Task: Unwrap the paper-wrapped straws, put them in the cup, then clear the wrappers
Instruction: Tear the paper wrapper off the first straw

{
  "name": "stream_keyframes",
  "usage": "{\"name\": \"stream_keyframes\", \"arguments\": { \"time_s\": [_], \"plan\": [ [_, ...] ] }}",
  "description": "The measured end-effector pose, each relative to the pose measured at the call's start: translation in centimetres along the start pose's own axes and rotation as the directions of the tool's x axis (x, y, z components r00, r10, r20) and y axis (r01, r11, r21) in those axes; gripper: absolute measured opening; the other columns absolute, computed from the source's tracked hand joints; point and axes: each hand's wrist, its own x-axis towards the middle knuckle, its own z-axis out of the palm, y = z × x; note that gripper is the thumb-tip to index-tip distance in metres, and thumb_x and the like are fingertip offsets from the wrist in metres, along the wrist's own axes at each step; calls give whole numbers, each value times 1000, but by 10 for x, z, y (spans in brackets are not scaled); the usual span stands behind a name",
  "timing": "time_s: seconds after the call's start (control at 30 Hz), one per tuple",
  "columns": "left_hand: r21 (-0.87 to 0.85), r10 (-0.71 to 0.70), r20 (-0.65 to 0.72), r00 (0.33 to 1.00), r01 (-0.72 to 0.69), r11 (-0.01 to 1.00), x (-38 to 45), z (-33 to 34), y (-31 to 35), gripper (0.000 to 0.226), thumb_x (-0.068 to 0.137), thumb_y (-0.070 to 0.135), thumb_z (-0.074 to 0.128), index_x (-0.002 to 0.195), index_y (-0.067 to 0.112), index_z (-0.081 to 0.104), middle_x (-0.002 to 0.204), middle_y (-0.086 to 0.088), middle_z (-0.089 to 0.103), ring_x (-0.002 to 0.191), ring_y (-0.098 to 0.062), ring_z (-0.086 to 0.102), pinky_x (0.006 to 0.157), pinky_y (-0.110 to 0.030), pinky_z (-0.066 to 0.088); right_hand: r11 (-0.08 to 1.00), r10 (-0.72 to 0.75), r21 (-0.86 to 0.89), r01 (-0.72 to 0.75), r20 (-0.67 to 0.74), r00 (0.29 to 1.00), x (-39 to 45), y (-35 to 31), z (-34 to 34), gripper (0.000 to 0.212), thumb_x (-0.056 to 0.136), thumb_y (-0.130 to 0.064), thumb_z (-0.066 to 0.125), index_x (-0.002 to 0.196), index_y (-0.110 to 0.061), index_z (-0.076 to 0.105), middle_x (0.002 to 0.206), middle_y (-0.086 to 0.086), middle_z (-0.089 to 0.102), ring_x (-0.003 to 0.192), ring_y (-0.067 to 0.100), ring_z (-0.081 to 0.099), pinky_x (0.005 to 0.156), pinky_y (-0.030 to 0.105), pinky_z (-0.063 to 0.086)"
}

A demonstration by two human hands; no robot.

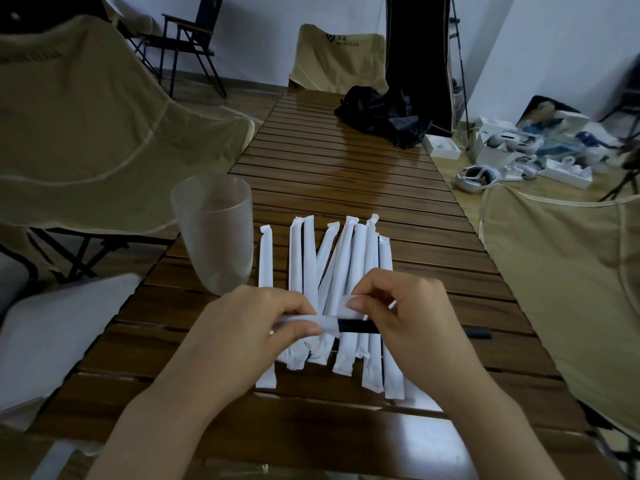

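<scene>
table (363,174): dark brown wooden slats, semi-glossy, catching light at the far end
cup (214,233): frosted translucent plastic, smooth, matt
wrapped straws (341,271): white paper sleeves, matt, creased at the crimped ends
bared straw (356,326): black, smooth, matt; likely plastic, hard to tell
chair covers (86,133): tan woven cloth, matt, pale piping
black bag (381,116): crumpled cloth, slight sheen
</scene>
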Motion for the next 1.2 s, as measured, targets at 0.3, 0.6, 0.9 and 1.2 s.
{"name": "stream_keyframes", "arguments": {
  "time_s": [0.3, 0.6, 0.9, 1.2],
  "plan": [
    [2, 70, -26, 997, -70, 998, 2, -2, 8, 16, 87, 37, 62, 98, 27, 69, 76, 8, 66, 100, 19, 41, 72, 8, 32, 997, 57, 58, -51, -107, 993, 0, 6, 0, 12, 88, -21, 65, 77, -25, 64, 65, -12, 61, 61, 5, 60, 58, 19, 51],
    [102, 58, -62, 996, -51, 993, 1, 2, 1, 39, 89, 62, 34, 95, 39, 66, 71, 21, 61, 87, 7, 56, 61, -6, 41, 998, 12, 64, -3, -143, 990, -1, 2, -1, 13, 87, -18, 65, 77, -26, 63, 68, -17, 60, 64, 5, 61, 60, 21, 51],
    [88, 100, -52, 994, -95, 992, 1, 1, -6, 7, 78, 44, 67, 83, 39, 67, 71, 24, 63, 83, 11, 56, 74, 6, 33, 977, 124, 194, -83, -208, 970, -1, 7, -6, 14, 90, -18, 62, 77, -19, 65, 58, -7, 59, 46, 3, 54, 47, 14, 42],
    [136, -53, -64, 997, 61, 989, -5, 1, -9, 18, 82, 54, 59, 95, 43, 63, 83, 22, 63, 86, 5, 57, 64, -5, 38, 955, 174, -159, -251, -382, 907, -2, 36, -15, 20, 85, -12, 68, 67, -20, 63, 64, -9, 44, 55, 4, 40, 50, 20, 25]
  ]
}}
